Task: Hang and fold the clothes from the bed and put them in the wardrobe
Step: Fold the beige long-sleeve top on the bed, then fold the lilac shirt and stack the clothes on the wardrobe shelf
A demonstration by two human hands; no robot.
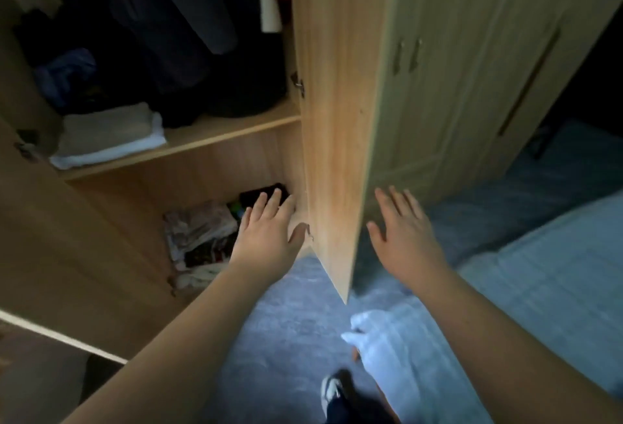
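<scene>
The wooden wardrobe (101, 248) stands open in front of me, its right door (337, 120) swung out edge-on towards me. My left hand (266, 234) is flat and empty, fingers apart, at the lower compartment beside the door's inner face. My right hand (404, 234) is spread and empty just right of the door's outer face; whether it touches is unclear. Dark clothes (175, 18) hang in the upper part. Folded pale clothes (111, 133) lie on the shelf (229, 130). A jumble of patterned clothes (199, 234) fills the bottom compartment.
The bed with a light blue checked cover (539, 275) lies at the right, its corner (387, 339) near my feet. A dark shoe (337, 390) shows on the blue-grey floor (286, 322). More closed wardrobe doors (455, 69) stand behind the open one.
</scene>
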